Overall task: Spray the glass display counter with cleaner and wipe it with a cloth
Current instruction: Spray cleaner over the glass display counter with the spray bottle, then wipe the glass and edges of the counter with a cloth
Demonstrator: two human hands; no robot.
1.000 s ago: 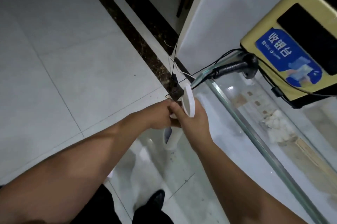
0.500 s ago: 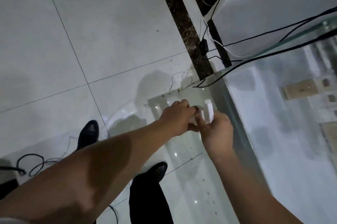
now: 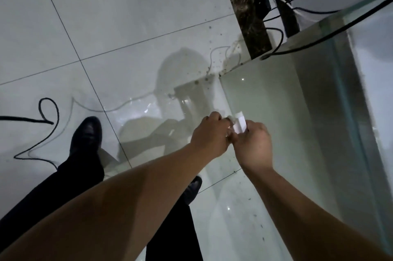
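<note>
The view has dipped floorward, while the left hand (image 3: pixel 209 133) and right hand (image 3: pixel 253 143), meeting fingertip to fingertip, still pinch a white item (image 3: pixel 239 125).

We record pale grey-white floor tiles (image 3: pixel 127 16) with thin dark grid lines, a dark brown strip (image 3: pixel 248 16) veined in tan, black cables (image 3: pixel 49 111), a black shoe (image 3: pixel 86 135), black trousers (image 3: pixel 63 186), a white item (image 3: pixel 239 125), and a green-tinted edge on the glass counter (image 3: pixel 344 82).
</note>
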